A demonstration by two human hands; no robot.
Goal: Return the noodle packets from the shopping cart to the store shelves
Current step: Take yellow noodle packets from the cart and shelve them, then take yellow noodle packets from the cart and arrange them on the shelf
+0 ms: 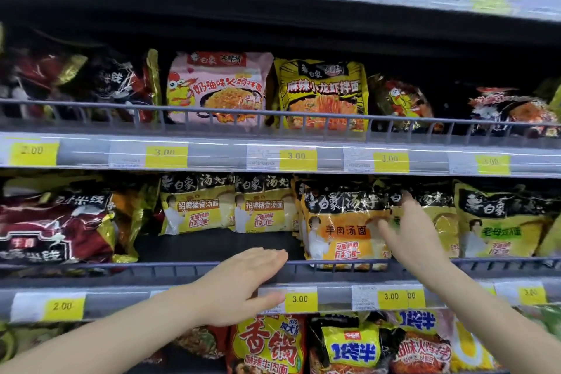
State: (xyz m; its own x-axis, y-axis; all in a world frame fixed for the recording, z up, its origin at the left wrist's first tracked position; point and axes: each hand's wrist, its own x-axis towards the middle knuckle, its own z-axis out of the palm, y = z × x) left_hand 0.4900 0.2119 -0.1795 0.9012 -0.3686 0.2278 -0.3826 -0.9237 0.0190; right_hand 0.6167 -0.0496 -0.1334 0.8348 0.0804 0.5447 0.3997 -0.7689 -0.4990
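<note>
Three wire-fronted grey store shelves (188, 266) fill the view, and much of the stock is hard to read. At the far left, dark red and black foil packets (51, 231) are smeared and half cut off by the frame edge; their print cannot be made out. Above them, on the upper shelf, another cluster of dark packets is equally blurred.

Moving right, the upper shelf holds a pink noodle packet with a cartoon chicken (217, 86) just beside a yellow noodle packet with a red noodle picture (323, 94), both upright behind the wire rail. Below them, two pale yellow and black noodle packets (197, 206) stand far back on the middle shelf, with bare dark shelf floor in front.

The left hand (239, 285) hovers flat near the middle shelf's rail, fingers straight and together, holding nothing; it covers part of a price strip above a yellow price label reading 3.00 (300, 299).

Right of it, an orange and black plastic noodle packet (343, 228) stands upright at the shelf front against the rail. The right hand (409, 237) lies against its right edge, fingers spread and loose, not gripping, hiding part of the yellow-green packet behind. Further right stands a yellow-green and black noodle packet (498, 222), blurred.

Along the bottom, red and yellow packets are cropped by the frame.
</note>
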